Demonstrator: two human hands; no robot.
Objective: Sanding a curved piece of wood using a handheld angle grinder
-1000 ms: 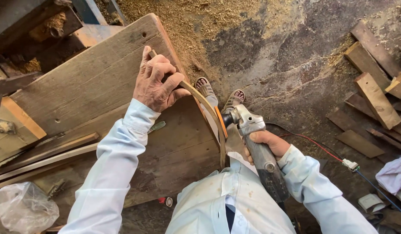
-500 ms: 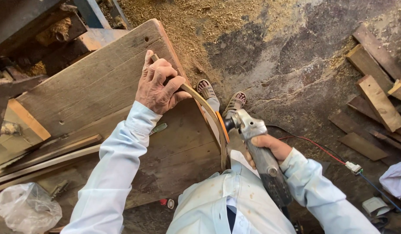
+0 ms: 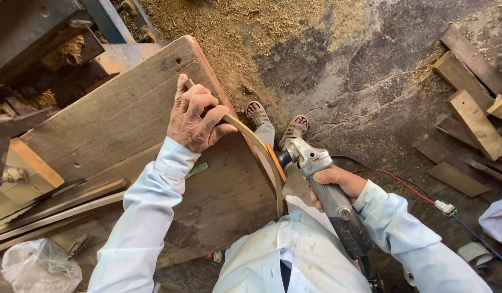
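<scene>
In the head view, a thin curved strip of pale brown wood [image 3: 260, 146] is seen along the right edge of a weathered grey-brown plank desk [image 3: 115, 114], which fills the left and centre of the frame. The long axis of the strip runs in an arc from the upper centre, where it is clamped, down and to the right, towards the lower centre near the person's chest.

The left hand [image 3: 194, 116] lies at the upper end of the arc. Its fingers [image 3: 203, 103] are closed around the strip and press it down against the desk edge.

The right hand [image 3: 338, 183] is found right of centre, wrapped shut around the dark grey handle of a silver-headed angle grinder [image 3: 321, 182]. The orange disc [image 3: 277, 160] at the grinder's head is set against the outer, convex side of the strip, below and to the right of the left hand. The strip thus lies to the left of the right hand's fingers, with the disc between; whether disc and wood touch or only stand just beside each other cannot be told. The right hand is the nearer to the worked stretch; the left hand stands well apart along the curve.

Beyond the desk edge, two sandalled feet [image 3: 275, 122] are seen on a floor strewn with sawdust [image 3: 234, 21]. Loose wooden offcuts [image 3: 473, 122] lie at the right edge, and a red cable [image 3: 397, 182] trails from the grinder.
</scene>
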